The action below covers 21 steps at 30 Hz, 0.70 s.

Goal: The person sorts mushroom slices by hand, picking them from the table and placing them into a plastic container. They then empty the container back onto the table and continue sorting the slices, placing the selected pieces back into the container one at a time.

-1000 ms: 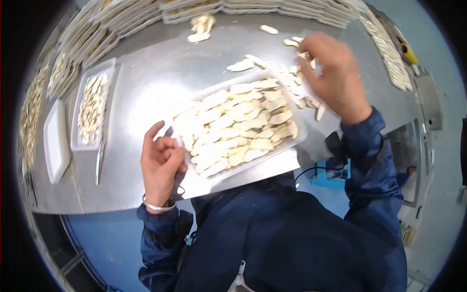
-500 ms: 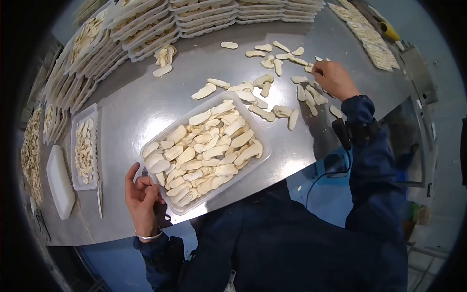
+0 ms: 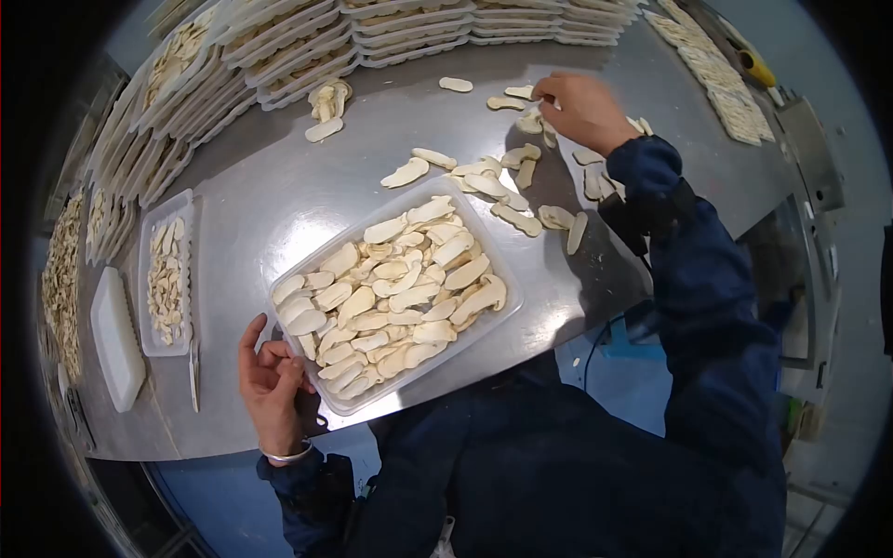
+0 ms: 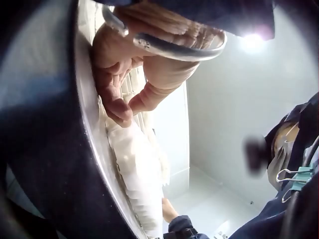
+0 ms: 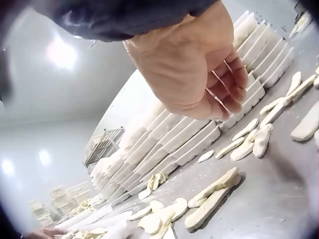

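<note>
A white plastic tray (image 3: 513, 314) full of overlapping pale mushroom slices (image 3: 372, 298) lies tilted at the table's front edge. The left hand (image 3: 273, 386) is at its left corner; in the left wrist view the thumb and fingertips of that hand (image 4: 137, 74) pinch the tray's edge. Over the loose slices (image 3: 513, 219) at the back right is the right hand (image 3: 586, 112), fingers bent downward. From the right wrist view, the right hand (image 5: 194, 64) has curled fingers above the table, and no slice can be seen in them; its fingertips are partly hidden.
Stacked filled trays (image 3: 409, 37) line the back and left. A smaller tray of pieces (image 3: 193, 279), an upside-down white tray (image 3: 118, 344) and a thin metal tool (image 3: 194, 377) lie left. Rows of slices (image 3: 716, 84) and a yellow-handled object (image 3: 758, 68) are at the far right.
The right hand has moved left and away from the body over the loose slices. The left hand stays at the tray's corner. The head view has shifted since the earliest frame.
</note>
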Each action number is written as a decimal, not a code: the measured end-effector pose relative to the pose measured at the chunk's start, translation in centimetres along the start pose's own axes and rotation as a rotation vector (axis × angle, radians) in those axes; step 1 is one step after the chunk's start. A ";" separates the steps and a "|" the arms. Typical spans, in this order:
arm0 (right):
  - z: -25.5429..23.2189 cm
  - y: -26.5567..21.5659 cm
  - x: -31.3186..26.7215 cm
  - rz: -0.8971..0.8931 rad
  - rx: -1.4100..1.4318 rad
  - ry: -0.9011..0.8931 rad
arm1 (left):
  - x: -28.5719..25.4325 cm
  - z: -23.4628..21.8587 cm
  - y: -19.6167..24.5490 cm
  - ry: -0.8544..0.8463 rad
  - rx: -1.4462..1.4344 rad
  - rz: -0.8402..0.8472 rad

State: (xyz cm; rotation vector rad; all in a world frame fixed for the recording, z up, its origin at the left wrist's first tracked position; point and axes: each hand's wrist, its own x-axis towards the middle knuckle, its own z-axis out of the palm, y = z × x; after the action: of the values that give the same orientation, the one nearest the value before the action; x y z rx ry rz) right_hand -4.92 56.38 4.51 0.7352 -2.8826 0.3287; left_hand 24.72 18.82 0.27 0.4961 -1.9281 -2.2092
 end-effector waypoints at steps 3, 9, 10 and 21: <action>1.7 -1.1 1.3 -0.039 -0.034 0.044 | -0.1 0.2 0.3 0.001 -0.003 -0.006; 3.6 -1.0 3.1 -0.023 -0.083 -0.049 | -0.2 -0.1 0.5 0.009 0.016 -0.004; 3.8 -1.0 3.0 -0.012 -0.080 -0.028 | -0.2 -0.1 0.5 0.011 0.012 -0.005; 4.4 -0.8 3.5 -0.017 -0.090 -0.033 | -0.3 -0.5 0.4 0.004 0.022 -0.002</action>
State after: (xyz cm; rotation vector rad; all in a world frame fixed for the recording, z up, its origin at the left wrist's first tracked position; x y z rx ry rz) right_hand -7.99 53.04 1.06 0.7561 -2.8986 0.1845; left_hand 25.11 18.38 0.68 0.5053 -1.9525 -2.1893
